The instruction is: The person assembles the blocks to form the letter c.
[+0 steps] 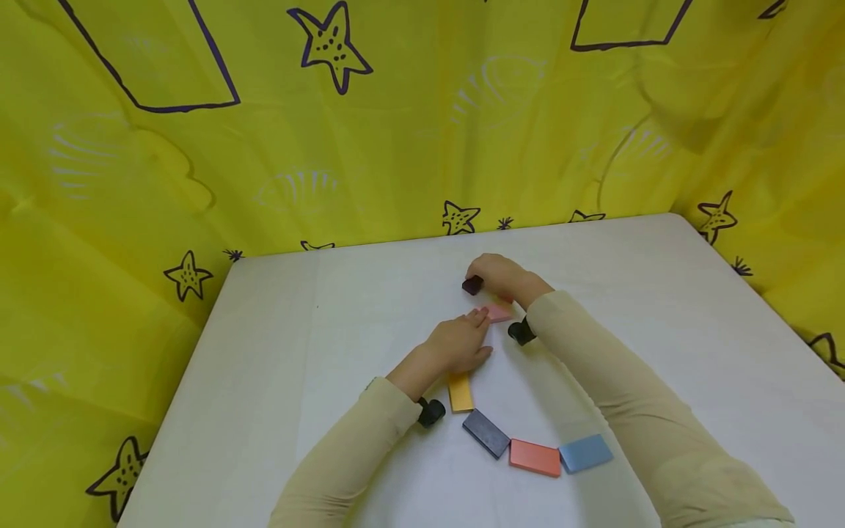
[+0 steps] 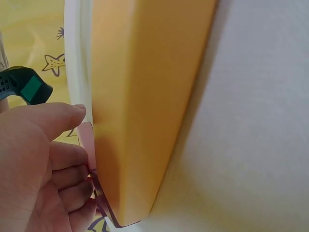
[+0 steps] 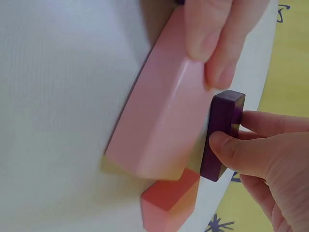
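My right hand pinches a dark purple block between thumb and fingers, at the far end of a row of blocks. My left hand reaches over the row, and its fingertips touch a pink block. An orange-red block lies against the pink one, mostly covered by the right hand in the head view. Close below the left hand is a yellow-orange block, large in the left wrist view. A thin purple edge shows beside the left fingers; the rest is hidden.
Towards the near side the row curves right through a dark grey block, a red block and a blue block. All lie on a white table. A yellow patterned curtain hangs behind it.
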Available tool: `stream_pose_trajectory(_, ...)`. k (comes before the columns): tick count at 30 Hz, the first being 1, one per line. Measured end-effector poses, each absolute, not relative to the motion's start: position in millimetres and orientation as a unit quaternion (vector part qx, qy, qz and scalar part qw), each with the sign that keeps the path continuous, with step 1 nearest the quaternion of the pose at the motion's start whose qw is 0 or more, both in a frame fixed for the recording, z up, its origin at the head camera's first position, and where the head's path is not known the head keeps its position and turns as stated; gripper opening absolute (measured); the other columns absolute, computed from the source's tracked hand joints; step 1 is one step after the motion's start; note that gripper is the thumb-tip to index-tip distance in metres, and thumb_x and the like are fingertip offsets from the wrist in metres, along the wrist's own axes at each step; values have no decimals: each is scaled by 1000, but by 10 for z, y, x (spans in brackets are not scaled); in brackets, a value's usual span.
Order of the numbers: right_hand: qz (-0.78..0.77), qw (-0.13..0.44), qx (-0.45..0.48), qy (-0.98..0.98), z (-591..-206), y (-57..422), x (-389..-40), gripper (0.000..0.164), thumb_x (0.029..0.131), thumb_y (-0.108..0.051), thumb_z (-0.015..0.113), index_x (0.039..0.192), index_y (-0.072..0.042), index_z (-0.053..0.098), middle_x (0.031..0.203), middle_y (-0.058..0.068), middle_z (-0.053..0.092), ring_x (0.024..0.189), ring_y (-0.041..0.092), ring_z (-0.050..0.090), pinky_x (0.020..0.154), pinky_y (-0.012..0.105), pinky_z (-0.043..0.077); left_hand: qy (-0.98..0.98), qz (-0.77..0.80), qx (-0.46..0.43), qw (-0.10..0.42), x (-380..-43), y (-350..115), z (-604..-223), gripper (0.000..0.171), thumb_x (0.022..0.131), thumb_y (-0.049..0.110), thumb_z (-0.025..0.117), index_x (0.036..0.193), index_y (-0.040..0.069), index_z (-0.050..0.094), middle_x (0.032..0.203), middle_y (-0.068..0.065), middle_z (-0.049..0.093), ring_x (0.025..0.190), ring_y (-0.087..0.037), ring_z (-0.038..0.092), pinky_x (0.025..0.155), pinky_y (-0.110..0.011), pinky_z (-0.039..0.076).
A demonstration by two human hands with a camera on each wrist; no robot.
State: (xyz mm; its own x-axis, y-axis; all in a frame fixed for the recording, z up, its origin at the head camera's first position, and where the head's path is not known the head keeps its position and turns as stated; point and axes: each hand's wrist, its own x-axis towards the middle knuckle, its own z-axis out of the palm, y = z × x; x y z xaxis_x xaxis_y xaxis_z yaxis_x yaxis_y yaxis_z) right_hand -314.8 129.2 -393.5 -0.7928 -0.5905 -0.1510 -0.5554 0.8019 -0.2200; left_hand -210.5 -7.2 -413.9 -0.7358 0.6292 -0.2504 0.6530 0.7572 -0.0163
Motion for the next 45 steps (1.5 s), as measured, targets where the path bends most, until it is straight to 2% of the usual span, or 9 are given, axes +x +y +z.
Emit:
stream_pose_trajectory(7, -63, 93, -297, 948, -3938, 1398, -3200, 31, 77, 12, 57, 105, 1, 67, 106, 15, 62, 102, 30, 54, 95, 42, 38, 931, -53, 341, 117, -2101, -74, -4123, 59, 96, 41, 40, 144, 6, 30, 149, -6, 24, 134, -16, 24, 105, -27, 24)
stream_pose_trajectory(13, -56, 111, -269, 955, -3928, 1476, -3209, 28, 80, 7, 60, 106, 1, 66, 106, 15, 61, 101, 30, 53, 96, 42, 38, 930, -57, 346, 110, -2101, -73, -4121, 58, 97, 40, 40, 143, 6, 31, 149, -6, 25, 134, -16, 24, 105, -27, 24)
stream_pose_trajectory(20, -64, 121, -240, 961, -3920, 1613, -3211, 28, 80, 10, 58, 105, 1, 66, 103, 16, 61, 95, 30, 52, 94, 44, 39, 929, -62, 345, 114, -2099, -68, -4122, 58, 97, 40, 40, 143, 6, 31, 149, -5, 24, 134, -16, 24, 105, -27, 24)
stream_pose_trajectory(33, -60, 92, -247, 963, -3933, 1908, -3135, 18, 81, 7, 61, 96, 2, 68, 91, 13, 64, 84, 28, 55, 86, 43, 44, 929, -61, 343, 123, -2089, -52, -4104, 57, 97, 39, 39, 144, 6, 31, 149, -5, 24, 135, -15, 22, 105, -27, 24)
stream_pose_trajectory(39, -68, 90, -239, 964, -3928, 2031, -3069, 18, 81, 8, 59, 95, 2, 69, 91, 13, 64, 84, 28, 55, 86, 44, 43, 929, -57, 344, 125, -2081, -52, -4094, 57, 97, 38, 39, 143, 6, 30, 149, -5, 24, 135, -16, 22, 105, -28, 23)
stream_pose_trajectory(45, -81, 96, -226, 966, -3913, 2114, -2990, 22, 83, 8, 58, 102, 3, 68, 98, 17, 63, 91, 31, 55, 89, 46, 42, 930, -50, 338, 132, -2082, -50, -4087, 57, 97, 38, 39, 144, 7, 30, 149, -4, 23, 135, -16, 22, 105, -29, 25)
